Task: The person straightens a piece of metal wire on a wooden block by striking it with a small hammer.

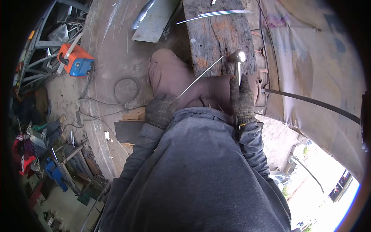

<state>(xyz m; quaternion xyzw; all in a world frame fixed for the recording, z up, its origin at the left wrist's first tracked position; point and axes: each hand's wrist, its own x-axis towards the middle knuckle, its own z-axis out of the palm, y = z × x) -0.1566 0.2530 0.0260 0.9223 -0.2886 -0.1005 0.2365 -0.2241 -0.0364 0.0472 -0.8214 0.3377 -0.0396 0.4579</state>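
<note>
My left hand (pixel 159 111), in a dark knitted glove, rests by my left thigh, closed around the near end of a thin straight metal rod (pixel 201 77). The rod slants up to the right, its tip near the end of the wooden plank. Whatever grips the rod inside that fist is hidden. My right hand (pixel 242 102), also gloved, is closed on a shiny metal shaft with a rounded head (pixel 240 57). Its head lies over the near end of the dark, weathered plank (pixel 216 36).
Several thin rods (pixel 220 14) lie across the plank. Bent sheet metal (pixel 152 29) is at its left. An orange and blue machine (pixel 77 62) stands on the floor, with a looped cable (pixel 116 91) running toward my left side. A hanging sheet (pixel 305 58) lines the right.
</note>
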